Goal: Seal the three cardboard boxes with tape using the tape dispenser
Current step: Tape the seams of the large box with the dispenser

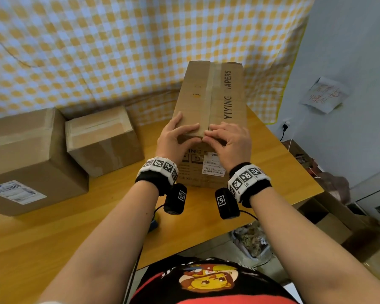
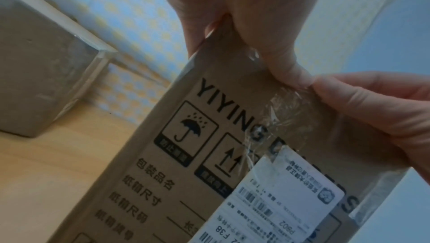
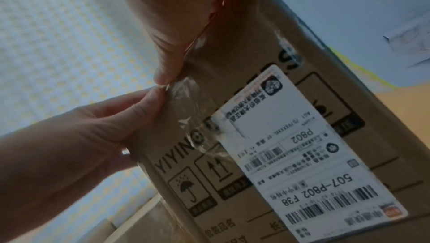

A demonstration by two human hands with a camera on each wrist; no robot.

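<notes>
A tall cardboard box [image 1: 193,95] printed YIYING stands upright on the wooden table [image 1: 75,227]. A clear tape strip [image 1: 211,93] runs along its top seam. My left hand [image 1: 180,132] lies with straight fingers on the box's near top edge. Beside it, my right hand [image 1: 226,139] rests its fingertips on the same edge. In the wrist views both thumbs press the crinkled tape end [image 2: 286,111] [image 3: 186,90] against the front face, above the white shipping label [image 3: 302,146]. Neither hand holds a tape dispenser.
Two taped cardboard boxes [image 1: 31,154] [image 1: 103,139] stand at the left of the table, against a yellow checked cloth [image 1: 119,40]. A blue object [image 1: 154,224] is partly hidden under my left forearm. The table's right edge drops to floor clutter [image 1: 252,240].
</notes>
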